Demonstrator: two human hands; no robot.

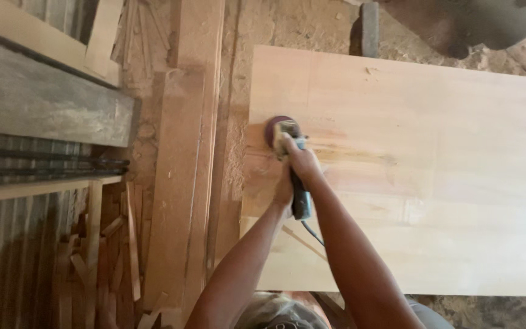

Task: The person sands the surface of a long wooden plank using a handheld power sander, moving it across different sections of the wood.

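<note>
A hand-held disc sander [282,133] with a dark red round pad rests on the left edge of a large pale wooden panel [433,176]. My right hand [301,159] grips the front of the sander's body, just behind the pad. My left hand [284,190] is wrapped around the dark rear handle [301,202], from which a thin cord [313,234] trails toward me. Both arms reach forward from the bottom of the view.
Long wooden planks [187,170] lie on the sawdust-covered floor left of the panel. Scrap strips [111,256] are piled at the lower left. A grey board [44,100] and corrugated metal [7,256] are at far left. A dark bulky object [470,24] sits top right.
</note>
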